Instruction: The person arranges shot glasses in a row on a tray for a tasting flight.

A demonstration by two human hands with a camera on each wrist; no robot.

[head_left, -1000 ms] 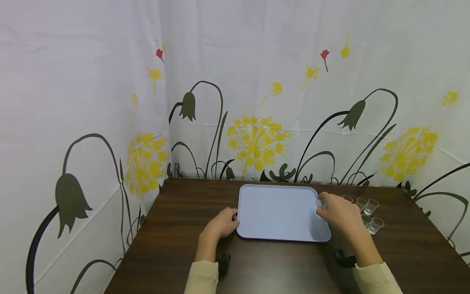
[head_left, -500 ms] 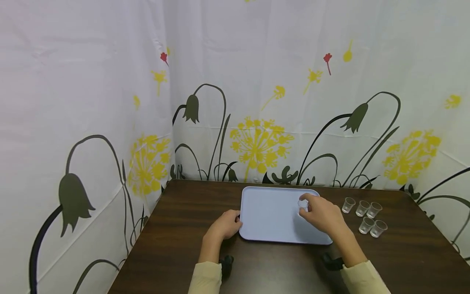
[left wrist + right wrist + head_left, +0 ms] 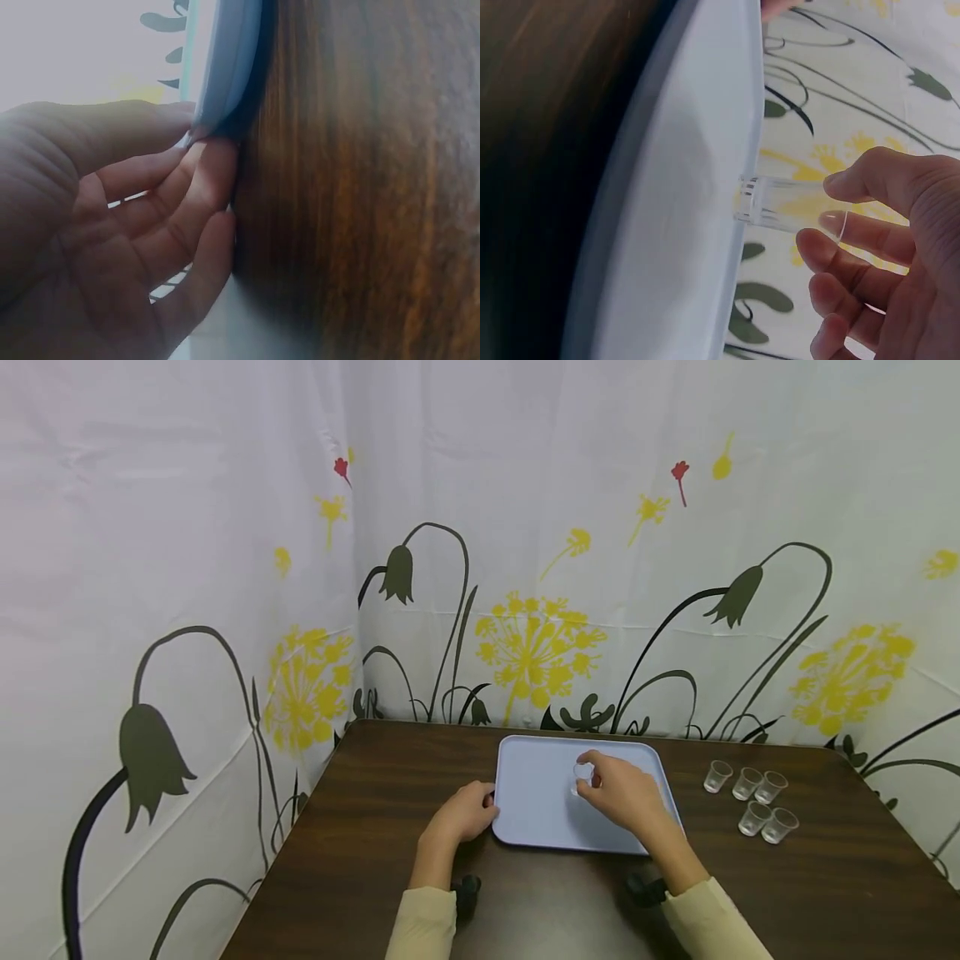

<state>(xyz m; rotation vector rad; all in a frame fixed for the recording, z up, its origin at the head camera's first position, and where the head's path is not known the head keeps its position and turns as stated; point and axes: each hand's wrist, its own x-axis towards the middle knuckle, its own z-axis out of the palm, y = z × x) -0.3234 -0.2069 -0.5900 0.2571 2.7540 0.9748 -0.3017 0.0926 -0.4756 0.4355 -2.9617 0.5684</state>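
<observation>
A small clear cup [image 3: 582,774], like a shot glass, is held between the thumb and fingers of my right hand [image 3: 626,793], above the middle of a pale blue tray [image 3: 528,797]. In the right wrist view the clear cup [image 3: 784,204] is gripped near its rim, its base towards the tray's surface [image 3: 675,202]. My left hand [image 3: 461,814] grips the tray's left edge. The left wrist view shows the thumb on the rim [image 3: 225,67] and the fingers curled beneath it.
Several more clear cups [image 3: 755,818] stand in a loose group on the dark wooden table [image 3: 825,885], right of the tray. A white curtain [image 3: 480,468] with printed flowers hangs behind the table and along its left side.
My right hand has carried the cup leftward from the tray's right edge to over its middle. The left hand keeps its grip on the tray's left edge. The view has shifted slightly.
</observation>
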